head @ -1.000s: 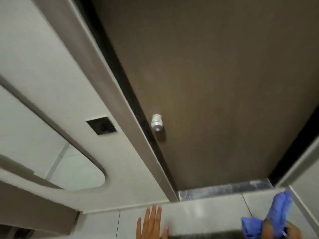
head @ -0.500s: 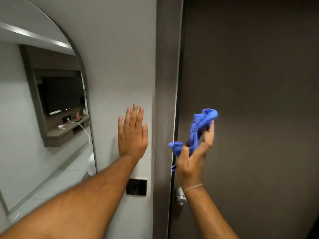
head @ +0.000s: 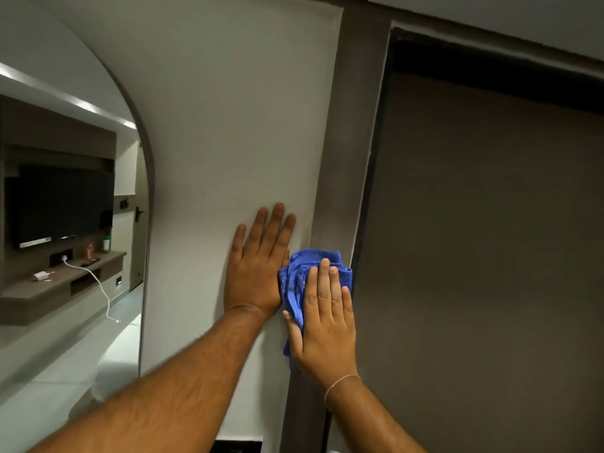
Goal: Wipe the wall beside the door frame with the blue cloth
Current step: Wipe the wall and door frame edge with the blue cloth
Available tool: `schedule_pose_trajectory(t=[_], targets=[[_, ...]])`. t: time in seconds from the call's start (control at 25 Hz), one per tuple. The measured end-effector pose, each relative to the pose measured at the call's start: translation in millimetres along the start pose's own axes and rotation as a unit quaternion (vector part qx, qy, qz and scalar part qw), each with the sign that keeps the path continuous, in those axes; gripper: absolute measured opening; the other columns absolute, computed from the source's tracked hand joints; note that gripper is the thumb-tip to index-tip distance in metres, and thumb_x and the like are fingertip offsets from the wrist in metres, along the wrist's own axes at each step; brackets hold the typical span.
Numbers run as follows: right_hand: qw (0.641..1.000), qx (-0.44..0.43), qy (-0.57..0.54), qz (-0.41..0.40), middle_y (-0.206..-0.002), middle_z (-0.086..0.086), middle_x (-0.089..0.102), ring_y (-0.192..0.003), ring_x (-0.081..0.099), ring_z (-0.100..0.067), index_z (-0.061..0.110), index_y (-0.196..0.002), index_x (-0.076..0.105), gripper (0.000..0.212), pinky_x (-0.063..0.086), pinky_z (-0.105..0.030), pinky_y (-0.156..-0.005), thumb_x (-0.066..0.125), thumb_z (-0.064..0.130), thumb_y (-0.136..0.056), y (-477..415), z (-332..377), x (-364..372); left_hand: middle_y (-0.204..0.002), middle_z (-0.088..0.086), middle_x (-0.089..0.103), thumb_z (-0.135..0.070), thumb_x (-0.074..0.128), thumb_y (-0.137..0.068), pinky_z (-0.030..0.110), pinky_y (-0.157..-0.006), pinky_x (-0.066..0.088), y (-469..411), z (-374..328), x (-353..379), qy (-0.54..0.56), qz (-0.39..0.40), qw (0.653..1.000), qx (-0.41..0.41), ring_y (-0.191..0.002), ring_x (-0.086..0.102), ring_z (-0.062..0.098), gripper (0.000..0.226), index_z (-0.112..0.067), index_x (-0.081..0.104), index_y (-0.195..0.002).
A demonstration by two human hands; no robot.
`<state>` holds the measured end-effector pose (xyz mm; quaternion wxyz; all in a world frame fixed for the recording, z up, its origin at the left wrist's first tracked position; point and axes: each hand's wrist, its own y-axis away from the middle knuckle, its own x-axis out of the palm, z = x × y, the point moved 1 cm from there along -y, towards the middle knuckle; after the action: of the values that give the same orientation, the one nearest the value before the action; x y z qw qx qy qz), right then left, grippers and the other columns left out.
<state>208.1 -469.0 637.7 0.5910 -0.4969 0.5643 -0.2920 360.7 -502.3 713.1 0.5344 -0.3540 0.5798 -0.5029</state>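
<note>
A strip of white wall (head: 235, 132) runs between an arched mirror and the grey door frame (head: 346, 178). My left hand (head: 258, 266) lies flat on this wall with fingers spread, holding nothing. Right beside it, my right hand (head: 327, 322) presses the crumpled blue cloth (head: 294, 282) flat against the edge where the wall meets the door frame. The cloth sticks out above and left of the fingers; its lower part is hidden under the palm.
The dark brown door (head: 483, 256) fills the right side. On the left, the arched mirror (head: 65, 223) reflects a room with a television and shelf. A dark switch plate (head: 238, 446) peeks in at the bottom edge, below my left arm.
The view has swung from the floor up to the wall. My right hand carried the cloth left from in front of the door and pressed it on the frame edge, next to my left hand.
</note>
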Motion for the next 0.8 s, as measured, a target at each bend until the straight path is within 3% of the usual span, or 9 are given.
schedule_pose_trajectory(t=[0.08, 0.2, 0.28, 0.36, 0.48, 0.64, 0.8], targets=[[0.999, -0.029, 0.013, -0.006, -0.184, -0.010, -0.006, -0.172, -0.010, -0.024, 0.012, -0.175, 0.003, 0.092, -0.013, -0.037, -0.139, 0.044, 0.047, -0.101, -32, -7, -15, -0.182, 0.010, 0.007, -0.059, 0.014, -0.112, 0.052, -0.135, 0.007, -1, 0, 1, -0.001, -0.024, 1.000, 0.008, -0.168, 0.008, 0.031, 0.076, -0.018, 0.000, -0.174], [0.996, -0.086, -0.011, -0.027, -0.183, -0.014, 0.011, -0.171, 0.006, -0.029, 0.011, -0.173, 0.016, 0.083, -0.018, -0.030, -0.136, 0.044, 0.043, -0.103, -130, -35, -58, -0.181, 0.009, 0.015, -0.032, 0.038, -0.107, 0.050, -0.135, 0.006, -1, -1, -1, 0.021, -0.053, 0.998, 0.004, -0.167, 0.014, 0.030, 0.077, -0.020, 0.001, -0.174], [0.995, -0.081, -0.041, -0.045, -0.183, -0.016, 0.012, -0.171, 0.008, -0.032, 0.008, -0.173, 0.016, 0.077, -0.016, -0.030, -0.135, 0.046, 0.039, -0.109, -208, -55, -85, -0.183, 0.007, 0.011, -0.027, 0.036, -0.109, 0.051, -0.136, 0.007, -1, 0, 0, 0.016, -0.047, 0.999, 0.000, -0.169, 0.009, 0.028, 0.072, -0.020, 0.007, -0.174], [0.994, -0.071, -0.041, -0.074, -0.182, -0.020, 0.013, -0.171, 0.010, -0.037, 0.003, -0.172, 0.017, 0.073, -0.003, -0.042, -0.138, 0.048, 0.034, -0.113, -274, -72, -105, -0.183, 0.006, 0.009, -0.027, 0.034, -0.111, 0.051, -0.137, 0.007, 0, 1, 2, 0.025, -0.045, 0.999, -0.006, -0.169, 0.006, 0.027, 0.069, -0.020, 0.009, -0.174], [0.991, -0.076, -0.024, -0.105, -0.180, -0.024, 0.018, -0.170, 0.015, -0.040, -0.002, -0.170, 0.020, 0.067, 0.007, -0.049, -0.139, 0.040, 0.034, -0.117, -325, -80, -123, -0.183, 0.006, 0.008, -0.028, 0.031, -0.112, 0.051, -0.137, 0.005, 1, 0, 4, 0.025, -0.044, 0.999, -0.005, -0.169, 0.005, 0.027, 0.066, -0.020, 0.009, -0.174], [0.991, -0.043, -0.036, -0.118, -0.180, -0.023, 0.020, -0.170, 0.018, -0.038, -0.002, -0.170, 0.022, 0.067, 0.008, -0.048, -0.139, 0.038, 0.034, -0.116, -294, -65, -112, -0.183, 0.006, 0.012, -0.030, 0.027, -0.114, 0.049, -0.137, 0.002, 1, -1, 5, 0.029, -0.053, 0.998, -0.007, -0.169, 0.008, 0.027, 0.064, -0.020, 0.009, -0.174], [0.992, -0.057, -0.070, -0.087, -0.179, -0.026, 0.020, -0.168, 0.019, -0.041, -0.002, -0.170, 0.024, 0.074, 0.014, -0.055, -0.139, 0.048, 0.032, -0.108, -181, -47, -72, -0.182, 0.007, 0.017, -0.028, 0.034, -0.114, 0.048, -0.136, -0.001, -2, 0, 4, 0.024, -0.062, 0.998, -0.019, -0.168, 0.012, 0.028, 0.064, -0.020, 0.012, -0.174]])
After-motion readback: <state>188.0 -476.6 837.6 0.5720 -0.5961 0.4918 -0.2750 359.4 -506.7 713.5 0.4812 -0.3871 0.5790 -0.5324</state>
